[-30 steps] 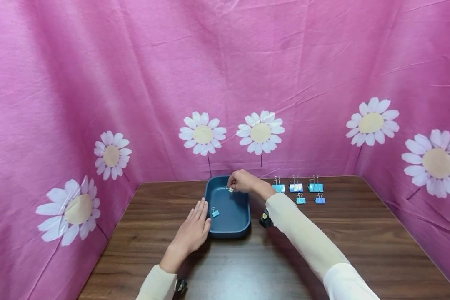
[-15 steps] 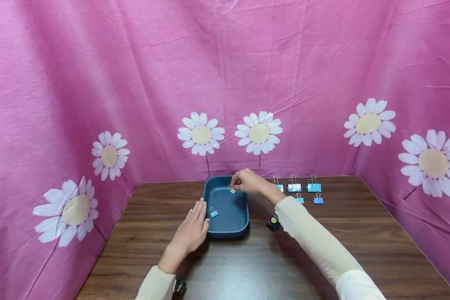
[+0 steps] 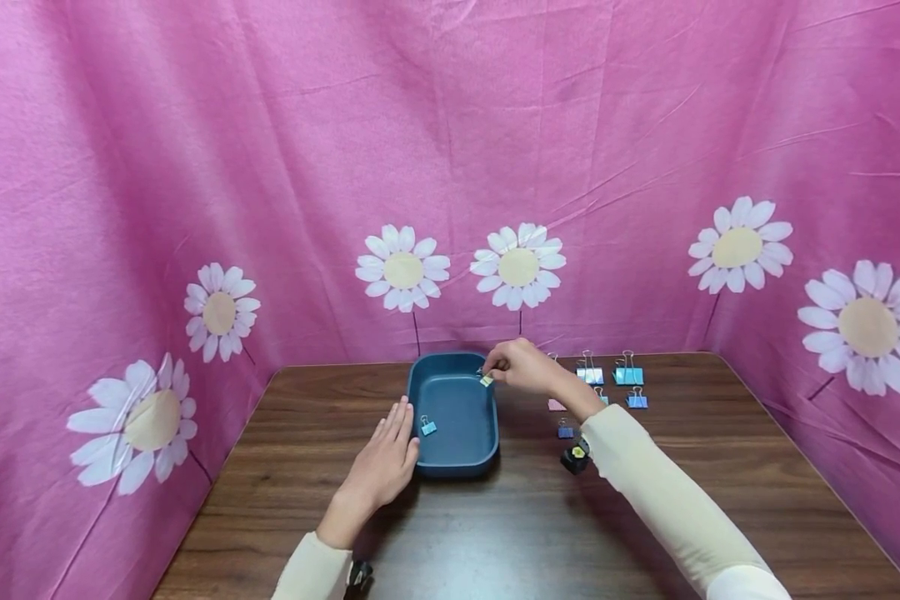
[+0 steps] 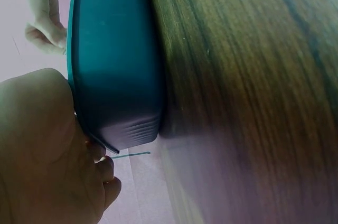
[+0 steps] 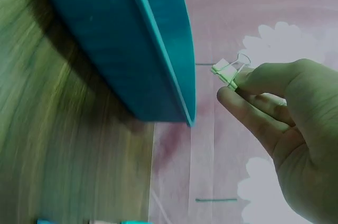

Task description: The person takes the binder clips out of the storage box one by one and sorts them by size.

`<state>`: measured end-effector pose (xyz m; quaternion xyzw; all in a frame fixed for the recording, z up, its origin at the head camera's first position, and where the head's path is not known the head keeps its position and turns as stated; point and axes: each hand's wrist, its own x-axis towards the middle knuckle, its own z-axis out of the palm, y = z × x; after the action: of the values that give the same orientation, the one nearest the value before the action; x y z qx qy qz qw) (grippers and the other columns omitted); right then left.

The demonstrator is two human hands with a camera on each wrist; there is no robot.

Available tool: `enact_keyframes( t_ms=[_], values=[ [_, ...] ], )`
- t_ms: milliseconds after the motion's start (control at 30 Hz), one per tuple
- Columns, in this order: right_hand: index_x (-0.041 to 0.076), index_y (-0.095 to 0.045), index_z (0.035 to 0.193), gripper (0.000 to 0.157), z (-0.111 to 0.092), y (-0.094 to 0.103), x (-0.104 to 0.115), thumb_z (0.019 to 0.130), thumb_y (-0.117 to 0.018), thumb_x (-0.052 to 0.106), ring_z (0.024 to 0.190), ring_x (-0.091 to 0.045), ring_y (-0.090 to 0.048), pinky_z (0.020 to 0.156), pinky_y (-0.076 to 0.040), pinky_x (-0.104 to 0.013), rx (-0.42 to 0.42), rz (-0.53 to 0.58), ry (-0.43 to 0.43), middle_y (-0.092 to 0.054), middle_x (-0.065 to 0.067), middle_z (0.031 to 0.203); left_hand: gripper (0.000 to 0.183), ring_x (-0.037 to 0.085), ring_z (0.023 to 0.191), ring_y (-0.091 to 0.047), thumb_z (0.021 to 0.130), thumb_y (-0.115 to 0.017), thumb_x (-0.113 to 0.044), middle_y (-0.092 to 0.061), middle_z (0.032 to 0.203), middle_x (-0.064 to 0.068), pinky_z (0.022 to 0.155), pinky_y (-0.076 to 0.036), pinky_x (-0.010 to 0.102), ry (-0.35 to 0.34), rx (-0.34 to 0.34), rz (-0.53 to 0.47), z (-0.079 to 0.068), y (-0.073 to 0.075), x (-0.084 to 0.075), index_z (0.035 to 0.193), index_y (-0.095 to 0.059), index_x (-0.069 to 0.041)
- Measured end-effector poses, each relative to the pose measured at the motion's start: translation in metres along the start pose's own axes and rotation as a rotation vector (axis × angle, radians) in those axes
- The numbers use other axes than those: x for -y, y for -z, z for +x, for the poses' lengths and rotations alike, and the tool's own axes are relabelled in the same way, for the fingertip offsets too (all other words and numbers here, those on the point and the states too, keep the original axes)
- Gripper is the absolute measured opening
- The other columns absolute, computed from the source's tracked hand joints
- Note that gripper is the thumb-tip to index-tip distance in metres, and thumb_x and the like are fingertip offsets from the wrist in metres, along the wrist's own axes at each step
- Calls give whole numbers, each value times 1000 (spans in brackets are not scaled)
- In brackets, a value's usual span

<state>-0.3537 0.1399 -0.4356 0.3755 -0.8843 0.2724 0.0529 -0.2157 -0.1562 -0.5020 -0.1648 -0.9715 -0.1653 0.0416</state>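
A dark blue tray [image 3: 461, 429] stands on the wooden table, with a small light blue binder clip [image 3: 428, 427] lying in its left part. My left hand [image 3: 381, 461] rests along the tray's left rim, fingers straight. In the left wrist view its fingers lie over the rim of the tray [image 4: 113, 49]. Over the tray's far right rim, my right hand [image 3: 523, 367] pinches a small yellow binder clip [image 3: 486, 381] between thumb and fingertips. The right wrist view shows that yellow clip [image 5: 225, 73] above rim height, its wire handles towards the fingers.
To the right stand large binder clips, among them a silvery one [image 3: 589, 374] and a teal one [image 3: 628, 374]. Smaller clips include a blue one [image 3: 637, 401], a pink one [image 3: 557, 405] and a dark blue one [image 3: 565, 432]. A pink floral cloth [image 3: 450, 150] hangs behind the table.
My right hand has moved right with the yellow binder clip, from over the tray's far part to its right rim. The pink and dark blue clips have come into view. My left hand stays put.
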Motion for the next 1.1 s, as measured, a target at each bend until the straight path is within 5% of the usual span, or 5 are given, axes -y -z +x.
enact_keyframes(
  t_ms=[1100],
  values=[
    [13, -83, 93, 11, -107, 40, -40, 94, -77, 3, 77, -2, -64, 69, -58, -24, -128, -22, -179, -77, 4, 88, 59, 39, 163, -28, 114, -44, -23, -26, 175, 22, 132, -30, 55, -6, -7, 2, 1, -2, 1, 163, -32, 8]
  ],
)
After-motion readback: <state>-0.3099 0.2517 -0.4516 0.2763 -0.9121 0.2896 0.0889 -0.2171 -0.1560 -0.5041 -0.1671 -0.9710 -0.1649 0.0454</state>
